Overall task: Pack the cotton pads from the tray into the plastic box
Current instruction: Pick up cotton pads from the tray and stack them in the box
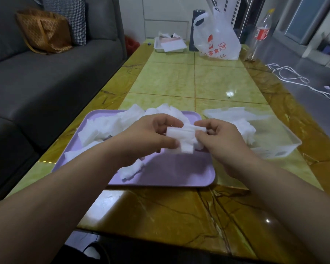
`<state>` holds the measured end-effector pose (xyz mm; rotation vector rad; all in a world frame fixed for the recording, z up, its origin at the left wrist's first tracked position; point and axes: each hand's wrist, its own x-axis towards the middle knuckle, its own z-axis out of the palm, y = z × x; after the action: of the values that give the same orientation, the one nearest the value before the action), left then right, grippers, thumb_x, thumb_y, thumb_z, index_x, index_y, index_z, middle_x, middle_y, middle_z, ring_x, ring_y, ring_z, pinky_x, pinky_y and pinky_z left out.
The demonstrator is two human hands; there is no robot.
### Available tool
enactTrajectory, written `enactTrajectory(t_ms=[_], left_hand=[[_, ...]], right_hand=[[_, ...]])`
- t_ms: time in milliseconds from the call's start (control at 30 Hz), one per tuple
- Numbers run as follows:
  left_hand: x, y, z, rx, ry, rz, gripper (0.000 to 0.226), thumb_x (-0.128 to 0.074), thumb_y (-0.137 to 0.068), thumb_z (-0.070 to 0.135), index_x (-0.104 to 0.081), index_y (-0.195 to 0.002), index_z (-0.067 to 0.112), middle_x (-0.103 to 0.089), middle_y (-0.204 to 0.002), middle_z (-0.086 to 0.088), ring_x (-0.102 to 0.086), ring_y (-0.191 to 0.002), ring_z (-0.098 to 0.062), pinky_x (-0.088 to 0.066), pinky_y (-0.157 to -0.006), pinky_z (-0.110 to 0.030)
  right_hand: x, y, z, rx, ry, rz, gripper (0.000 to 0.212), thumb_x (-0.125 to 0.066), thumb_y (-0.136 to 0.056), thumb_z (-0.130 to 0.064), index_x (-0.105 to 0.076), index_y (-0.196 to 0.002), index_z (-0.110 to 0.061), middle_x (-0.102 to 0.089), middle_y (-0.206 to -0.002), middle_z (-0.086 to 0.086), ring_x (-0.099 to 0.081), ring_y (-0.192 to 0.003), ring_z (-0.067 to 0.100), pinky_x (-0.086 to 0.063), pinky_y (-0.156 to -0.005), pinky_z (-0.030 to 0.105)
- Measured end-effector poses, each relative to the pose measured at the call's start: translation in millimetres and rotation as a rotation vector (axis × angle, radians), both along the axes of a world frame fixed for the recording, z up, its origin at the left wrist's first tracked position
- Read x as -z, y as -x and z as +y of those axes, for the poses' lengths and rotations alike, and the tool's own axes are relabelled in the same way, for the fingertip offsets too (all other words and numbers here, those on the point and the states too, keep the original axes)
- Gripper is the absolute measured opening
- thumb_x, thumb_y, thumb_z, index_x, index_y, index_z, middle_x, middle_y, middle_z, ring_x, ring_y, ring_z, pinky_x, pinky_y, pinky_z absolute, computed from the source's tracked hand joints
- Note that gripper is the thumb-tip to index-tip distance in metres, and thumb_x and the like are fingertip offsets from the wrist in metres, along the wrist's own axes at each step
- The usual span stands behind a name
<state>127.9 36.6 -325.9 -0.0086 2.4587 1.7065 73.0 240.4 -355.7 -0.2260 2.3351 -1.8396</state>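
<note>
Two hands hold a small bundle of white cotton pads (181, 139) above the lilac plastic tray (170, 174).
The left hand (149, 136) and right hand (223, 143) each pinch one end with curled fingers (167, 121), and the bundle's long axis runs left to right at mid-frame. The clear plastic box (274, 143), already holding some pads, sits on the tabletop (179, 206) just right of the tray, nearer the right hand. Loose pads (103, 128) remain on the tray's left.
</note>
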Motion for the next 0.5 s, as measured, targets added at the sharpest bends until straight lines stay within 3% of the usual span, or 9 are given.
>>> enactTrajectory(t_ms=[67,200,333,400,500], left_hand=[[0.2,0.9,-1.5,0.015,-0.042,0.033,0.050,-0.079,-0.079,0.008,-0.068,-0.121,0.031,-0.077,-0.097,0.004,-0.064,-0.081,-0.020,-0.047,-0.063,-0.034],[-0.7,-0.6,0.9,0.083,-0.112,0.032,0.054,-0.069,-0.087,-0.012,-0.064,-0.130,0.018,-0.076,-0.099,0.000,-0.070,-0.088,-0.017,-0.054,-0.071,-0.026],[3.8,-0.5,2.3,0.066,-0.115,0.046,0.048,-0.065,-0.090,-0.014,-0.065,-0.129,0.014,-0.077,-0.113,-0.009,-0.073,-0.106,-0.028,-0.057,-0.091,-0.040],[3.4,-0.9,2.7,0.027,-0.088,0.078,0.046,-0.066,-0.090,-0.011,-0.066,-0.127,0.017,-0.077,-0.113,-0.009,-0.073,-0.104,-0.023,-0.060,-0.086,-0.034],[1.8,-2.0,3.9,-0.025,-0.036,0.127,0.048,-0.069,-0.089,-0.007,-0.066,-0.127,0.021,-0.073,-0.111,-0.003,-0.075,-0.097,-0.021,-0.056,-0.059,-0.017]], right_hand=[[1.2,0.8,0.2,0.010,0.002,0.001,0.022,-0.065,-0.096,-0.007,-0.073,-0.093,-0.027,-0.077,-0.095,0.011,-0.075,-0.095,0.030,-0.064,-0.084,0.049],[0.4,1.7,0.0,0.000,0.019,-0.023,0.024,-0.064,-0.095,-0.002,-0.074,-0.097,-0.023,-0.078,-0.095,0.010,-0.075,-0.094,0.028,-0.065,-0.080,0.040],[-4.6,-1.7,-0.9,-0.154,0.125,-0.132,0.026,-0.063,-0.095,0.007,-0.075,-0.104,-0.014,-0.080,-0.099,0.015,-0.078,-0.094,0.029,-0.064,-0.070,0.035],[-6.0,-2.9,-0.7,-0.193,0.152,-0.143,0.025,-0.065,-0.094,0.008,-0.076,-0.105,-0.012,-0.080,-0.099,0.016,-0.078,-0.093,0.028,-0.062,-0.070,0.031],[-6.6,-3.5,-0.4,-0.205,0.186,-0.153,0.021,-0.067,-0.094,0.005,-0.074,-0.109,-0.008,-0.080,-0.099,0.016,-0.078,-0.092,0.027,-0.062,-0.072,0.032]])
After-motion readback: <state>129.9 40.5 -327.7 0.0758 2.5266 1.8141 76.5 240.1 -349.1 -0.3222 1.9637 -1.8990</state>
